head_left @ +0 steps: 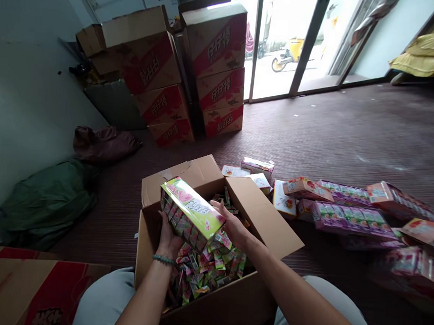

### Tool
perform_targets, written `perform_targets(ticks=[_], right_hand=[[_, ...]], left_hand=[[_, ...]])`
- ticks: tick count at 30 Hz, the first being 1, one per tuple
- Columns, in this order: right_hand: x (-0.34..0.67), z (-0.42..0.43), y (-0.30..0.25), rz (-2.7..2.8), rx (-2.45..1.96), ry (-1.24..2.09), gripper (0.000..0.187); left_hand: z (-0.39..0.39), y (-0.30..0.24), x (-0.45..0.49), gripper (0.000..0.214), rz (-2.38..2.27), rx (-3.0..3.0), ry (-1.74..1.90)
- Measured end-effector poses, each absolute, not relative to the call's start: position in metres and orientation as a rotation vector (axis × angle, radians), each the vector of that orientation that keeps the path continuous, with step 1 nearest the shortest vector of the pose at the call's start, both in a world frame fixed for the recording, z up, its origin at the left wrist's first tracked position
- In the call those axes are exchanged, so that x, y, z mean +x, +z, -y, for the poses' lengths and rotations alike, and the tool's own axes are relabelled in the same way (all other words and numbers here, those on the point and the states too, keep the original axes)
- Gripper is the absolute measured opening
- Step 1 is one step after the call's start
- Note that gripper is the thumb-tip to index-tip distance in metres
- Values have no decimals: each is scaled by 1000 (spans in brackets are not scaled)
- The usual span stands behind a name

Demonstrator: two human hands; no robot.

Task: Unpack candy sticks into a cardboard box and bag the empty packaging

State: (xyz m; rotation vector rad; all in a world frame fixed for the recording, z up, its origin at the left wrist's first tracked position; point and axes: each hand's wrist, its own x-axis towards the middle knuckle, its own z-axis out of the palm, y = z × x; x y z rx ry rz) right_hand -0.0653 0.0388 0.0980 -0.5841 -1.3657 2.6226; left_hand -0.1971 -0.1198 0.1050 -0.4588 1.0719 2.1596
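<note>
A long green and pink carton [194, 208] with a row of small packs showing along its side is held tilted over an open cardboard box [266, 209]. My left hand [169, 236], with a beaded bracelet at the wrist, grips it from below at the left. At the carton's right end is my right hand [232, 224], its fingers against the far edge and thumb side partly hidden. Beneath both hands, many small colourful packets [212, 262] fill the cardboard box, which stands between my knees with its flaps folded out.
Purple cartons [351, 220] and orange cartons [308, 188] lie scattered on the floor at right. Stacked red and brown boxes [221, 82] stand ahead near glass doors. A green bag [49, 199] lies left; another box [15, 287] sits at lower left.
</note>
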Motion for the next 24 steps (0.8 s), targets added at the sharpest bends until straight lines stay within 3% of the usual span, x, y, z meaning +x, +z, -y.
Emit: perform_targets(ticks=[3,5,7,10,13,17,24], right_hand=[[-58,-28,103,1405,-349,2572,98],[-56,-20,105,1523,-369,2416,127],[-55,-17,109,1674,-453,2184,144],[-53,-28,119,1729,-505,1964,136],[-48,-50,130,1718,-414,2026,123],[-43,-71,135,1892,-419,1950,121],[-52,-73,117,1735,-505,2081,96]], left_hand=[[122,101,-197,79,-1112,-561,2212],[121,99,-191,80,-1088,-506,2232],[122,98,-185,81,-1080,-419,2220],[134,105,-188,91,-1274,-503,2030],[152,119,-198,93,-1470,-625,1895],[156,140,-193,78,-1388,-312,2027],[137,181,-180,73,-1515,-196,2194]])
